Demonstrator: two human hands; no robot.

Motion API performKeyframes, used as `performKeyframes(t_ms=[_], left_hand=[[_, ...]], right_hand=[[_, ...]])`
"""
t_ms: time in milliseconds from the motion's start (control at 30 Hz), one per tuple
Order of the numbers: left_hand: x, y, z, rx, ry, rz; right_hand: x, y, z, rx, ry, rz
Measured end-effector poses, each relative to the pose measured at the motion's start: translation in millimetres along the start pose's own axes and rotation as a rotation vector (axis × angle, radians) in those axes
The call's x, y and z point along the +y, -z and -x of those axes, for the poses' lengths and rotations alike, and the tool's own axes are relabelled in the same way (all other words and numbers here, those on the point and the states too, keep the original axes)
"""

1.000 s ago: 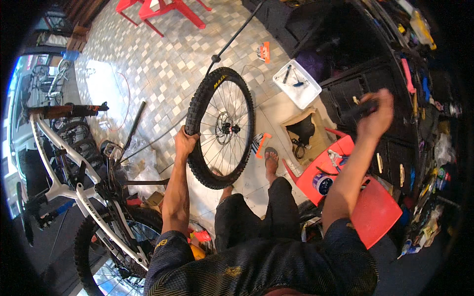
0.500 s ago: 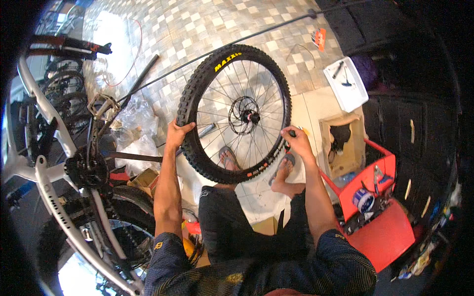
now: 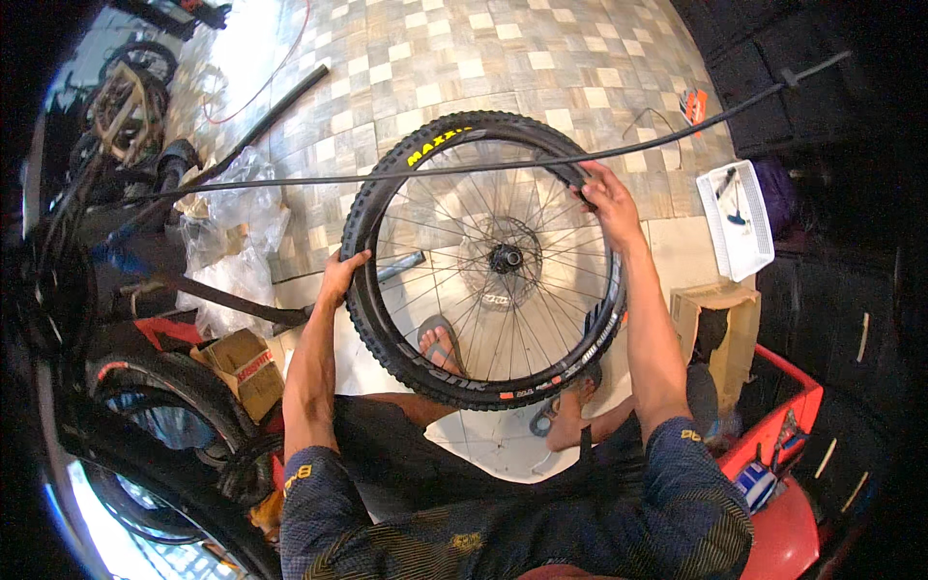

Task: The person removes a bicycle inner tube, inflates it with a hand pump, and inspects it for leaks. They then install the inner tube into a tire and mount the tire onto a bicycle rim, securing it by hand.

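Note:
A bicycle wheel (image 3: 505,257) is held upright in front of me, its knobby black tyre (image 3: 382,353) bearing yellow lettering. It has thin spokes and a disc rotor around the hub. My left hand (image 3: 340,275) grips the tyre at its left side, thumb over the inner edge. At the upper right, my right hand (image 3: 611,201) closes around the tyre and rim; its fingertips are partly hidden. Below the wheel my feet in sandals show on the floor.
A long dark bar (image 3: 464,172) crosses the view over the wheel's upper part. Clear plastic bags (image 3: 227,275) and a small cardboard box (image 3: 244,374) lie left. To the right are a white basket (image 3: 749,253) with tools, a torn cardboard box (image 3: 739,338) and a red seat (image 3: 778,532).
My right hand has moved from the wheel's lower right up to its upper right. The wheel's hub face looks different. My view has shifted, and the dark bar now crosses the wheel.

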State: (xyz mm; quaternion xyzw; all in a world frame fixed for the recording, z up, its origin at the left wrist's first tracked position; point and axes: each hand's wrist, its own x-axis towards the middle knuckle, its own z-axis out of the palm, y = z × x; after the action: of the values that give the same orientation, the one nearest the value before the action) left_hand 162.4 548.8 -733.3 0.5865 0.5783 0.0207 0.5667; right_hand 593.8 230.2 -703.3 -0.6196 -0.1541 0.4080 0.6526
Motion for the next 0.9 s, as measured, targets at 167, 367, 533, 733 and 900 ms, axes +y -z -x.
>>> performKeyframes(t_ms=[167,367,533,733,900], left_hand=[[-14.7,-23.6,-26.4,0.036,-0.039,-0.045],[-53.8,-93.4,-36.2,-0.095,0.025,0.068],[-83.5,-163.3,-5.5,-0.103,0.054,0.127],[-112.1,-185.9,3.4,-0.021,-0.013,0.221],[-91.1,-184.6,-1.7,0.206,-0.205,-0.239]], right_hand=[[-23.3,-20.5,-48.2,-0.151,0.041,0.089],[-26.4,-30.2,-59.9,-0.168,-0.02,0.5],[0.5,-32.5,-52.5,-0.225,0.035,0.847],[68.7,-75.7,-42.4,-0.322,0.077,0.802],[115.1,-83.6,-34.1,-0.343,0.079,1.093]])
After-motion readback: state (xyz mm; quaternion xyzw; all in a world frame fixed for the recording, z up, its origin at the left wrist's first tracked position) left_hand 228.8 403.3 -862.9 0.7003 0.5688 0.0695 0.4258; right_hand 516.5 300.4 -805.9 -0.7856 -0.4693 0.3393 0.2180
